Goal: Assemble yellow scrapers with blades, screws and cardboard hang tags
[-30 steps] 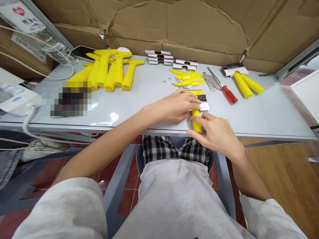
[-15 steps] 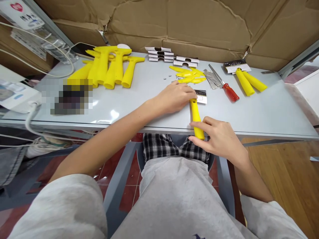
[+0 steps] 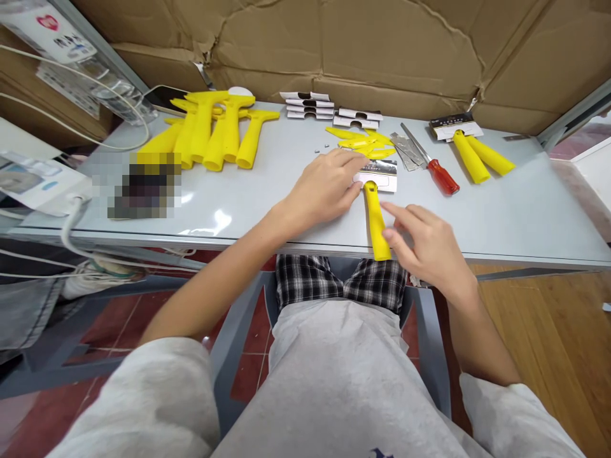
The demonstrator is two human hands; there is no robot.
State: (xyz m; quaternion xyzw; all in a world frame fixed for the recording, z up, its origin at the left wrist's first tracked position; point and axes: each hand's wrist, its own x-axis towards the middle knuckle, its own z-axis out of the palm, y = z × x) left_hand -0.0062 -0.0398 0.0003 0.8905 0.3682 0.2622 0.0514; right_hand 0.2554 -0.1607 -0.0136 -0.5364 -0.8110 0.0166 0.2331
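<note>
yellow handle (image 3: 377, 222) with a card sleeve (image 3: 384, 180) lies near the front edge of the table (image 3: 520, 216), between two hands.
the left hand (image 3: 327, 184) covers the sleeve's left end, whether gripping it cannot be told; the right hand (image 3: 424, 245) is loose, thumb and forefinger apart beside the handle. just beyond lie flat yellow pieces (image 3: 353, 144), a red-handled screwdriver (image 3: 442, 177) to their right.

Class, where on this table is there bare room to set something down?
Bare: the table right of the right hand, nearer than the two carded handles; also between the bunched yellow handles and the left hand. Crowded: beyond the left hand, with yellow strips and stacked cards.
</note>
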